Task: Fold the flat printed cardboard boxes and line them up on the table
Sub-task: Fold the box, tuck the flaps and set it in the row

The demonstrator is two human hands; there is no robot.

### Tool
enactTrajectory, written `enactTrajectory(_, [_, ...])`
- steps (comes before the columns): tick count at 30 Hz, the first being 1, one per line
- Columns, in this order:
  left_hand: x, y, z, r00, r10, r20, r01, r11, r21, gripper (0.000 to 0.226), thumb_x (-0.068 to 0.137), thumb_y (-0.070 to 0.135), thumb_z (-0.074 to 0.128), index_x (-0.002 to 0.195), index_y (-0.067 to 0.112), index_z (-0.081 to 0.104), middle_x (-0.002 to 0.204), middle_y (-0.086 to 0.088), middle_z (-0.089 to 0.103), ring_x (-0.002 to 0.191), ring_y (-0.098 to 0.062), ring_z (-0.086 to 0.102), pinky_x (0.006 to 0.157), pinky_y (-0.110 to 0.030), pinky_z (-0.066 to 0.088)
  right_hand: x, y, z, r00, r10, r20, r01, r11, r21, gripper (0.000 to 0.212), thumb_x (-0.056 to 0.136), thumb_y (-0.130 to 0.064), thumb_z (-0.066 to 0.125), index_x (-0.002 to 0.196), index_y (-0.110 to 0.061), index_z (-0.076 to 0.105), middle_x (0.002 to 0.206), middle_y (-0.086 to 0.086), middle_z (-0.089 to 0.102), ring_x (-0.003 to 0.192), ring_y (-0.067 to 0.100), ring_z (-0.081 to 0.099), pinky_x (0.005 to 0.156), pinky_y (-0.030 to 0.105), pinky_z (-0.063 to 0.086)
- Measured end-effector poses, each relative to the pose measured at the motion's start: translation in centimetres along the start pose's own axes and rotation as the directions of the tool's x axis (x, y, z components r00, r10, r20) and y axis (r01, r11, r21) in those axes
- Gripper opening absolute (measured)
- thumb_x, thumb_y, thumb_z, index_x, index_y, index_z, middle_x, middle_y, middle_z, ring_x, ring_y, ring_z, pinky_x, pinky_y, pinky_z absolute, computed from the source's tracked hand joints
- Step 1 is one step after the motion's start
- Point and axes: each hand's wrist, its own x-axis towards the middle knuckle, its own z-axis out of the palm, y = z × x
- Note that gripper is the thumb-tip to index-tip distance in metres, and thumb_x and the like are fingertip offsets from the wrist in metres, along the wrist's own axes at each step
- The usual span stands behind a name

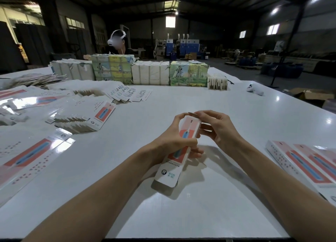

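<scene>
— Where is the box that's being worked on?
— Nearest of all, lifted clear of the glossy white table (163, 214), above its own shadow. It's a long white-and-coral printed cardboard box (168, 174), held on a slant. Its near end points towards the camera, with a rounded flap sticking out loose.
— And the left hand?
— The left hand (177, 141) wraps round the box's middle. The lower fingers curl under it and the forefinger stretches up along the far end.
— The right hand?
— The right hand (220, 129) is at the far end, fingers half bent. Thumb and forefinger pinch the top edge, and the other fingertips touch the box's right side.
— What lies beside them?
— To the right, near the table's edge, folded coral-and-white boxes (300, 161) lie side by side, touching. To the left, flat printed box blanks (31, 156) lie spread out. Beyond those is a fanned stack of flat blanks (87, 118).
— Further off?
— A small white handheld controller (254, 90) lies alone at the far right. Strapped bundles of white and green-yellow printed card (112, 69) stand along the far edge. Behind them is a person wearing a white headset (118, 39).
</scene>
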Motion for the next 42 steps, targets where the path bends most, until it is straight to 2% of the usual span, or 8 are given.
enactTrajectory(7, [-0.4,0.3,0.5,0.998,0.056,0.012,-0.056,0.998,0.030,0.092,0.086,0.007,0.081,0.141,0.050,0.021,0.115,-0.012,0.059,0.078,-0.025,0.079,0.065,-0.028,0.062,0.2,-0.5,-0.4,0.989,0.131,-0.068,-0.119,0.981,0.154,0.014,0.095,-0.005,0.071,0.106,-0.001,0.077,0.097,0.017,0.077,0.091,0.030,0.078,0.067,0.037,0.064])
enactTrajectory(11, [-0.6,0.5,0.5,0.998,0.058,0.034,-0.058,0.998,-0.001,0.103,0.085,0.003,0.082,0.143,0.057,0.016,0.122,-0.016,0.056,0.082,-0.034,0.079,0.071,-0.037,0.065,0.3,-0.4,-0.6,0.986,0.150,-0.075,-0.138,0.980,0.144,0.011,0.095,-0.005,0.071,0.102,-0.004,0.079,0.095,0.015,0.078,0.093,0.032,0.078,0.068,0.038,0.064])
enactTrajectory(15, [-0.6,0.5,0.5,0.997,0.056,0.045,-0.057,0.998,0.028,0.105,0.087,0.004,0.080,0.150,0.055,0.014,0.122,-0.012,0.057,0.082,-0.032,0.079,0.071,-0.036,0.065,0.3,-0.4,-0.6,0.987,0.145,-0.067,-0.139,0.987,0.085,0.014,0.096,-0.005,0.068,0.096,-0.007,0.082,0.101,0.017,0.078,0.096,0.033,0.078,0.072,0.038,0.065])
enactTrajectory(23, [-0.1,0.1,0.1,0.999,0.038,-0.016,-0.038,0.999,-0.005,0.094,0.088,0.008,0.080,0.148,0.049,0.021,0.120,-0.011,0.056,0.080,-0.023,0.080,0.063,-0.025,0.061,0.0,-0.3,0.1,0.994,0.108,0.026,-0.110,0.987,0.115,0.023,0.101,-0.011,0.063,0.117,-0.006,0.077,0.114,0.015,0.077,0.106,0.028,0.076,0.077,0.032,0.062])
enactTrajectory(30, [0.8,-0.8,-0.1,0.994,-0.011,-0.106,0.005,0.998,-0.064,0.097,0.077,0.019,0.084,0.148,0.049,0.024,0.120,-0.007,0.058,0.088,-0.026,0.077,0.067,-0.027,0.062,-0.4,1.0,1.0,1.000,-0.024,-0.005,0.024,0.997,-0.074,0.031,0.097,-0.022,0.074,0.123,-0.007,0.067,0.111,0.012,0.078,0.106,0.029,0.076,0.093,0.040,0.062])
enactTrajectory(35, [1.0,-1.4,-0.2,0.994,-0.034,-0.103,0.020,0.991,-0.133,0.094,0.082,0.016,0.084,0.146,0.048,0.024,0.117,-0.010,0.060,0.080,-0.013,0.078,0.062,-0.024,0.060,-0.8,0.9,1.4,0.992,-0.125,0.013,0.125,0.974,-0.188,0.025,0.096,-0.023,0.076,0.118,-0.012,0.073,0.110,0.007,0.079,0.104,0.025,0.076,0.086,0.038,0.064])
enactTrajectory(40, [1.1,-1.5,-0.3,0.993,-0.057,-0.103,0.041,0.988,-0.150,0.097,0.073,0.022,0.085,0.143,0.051,0.025,0.117,-0.012,0.062,0.084,-0.021,0.080,0.065,-0.029,0.062,-1.0,0.6,1.4,0.986,-0.164,-0.009,0.157,0.961,-0.229,0.020,0.095,-0.020,0.076,0.111,-0.007,0.077,0.101,0.011,0.080,0.098,0.041,0.072,0.090,0.046,0.063])
enactTrajectory(42, [1.1,-1.4,-0.1,0.993,-0.057,-0.106,0.040,0.987,-0.157,0.094,0.077,0.020,0.085,0.143,0.050,0.025,0.116,-0.011,0.062,0.082,-0.019,0.080,0.062,-0.027,0.061,-1.0,0.5,1.3,0.987,-0.161,-0.009,0.155,0.959,-0.237,0.021,0.096,-0.019,0.075,0.111,-0.005,0.077,0.101,0.011,0.080,0.097,0.039,0.074,0.089,0.044,0.064])
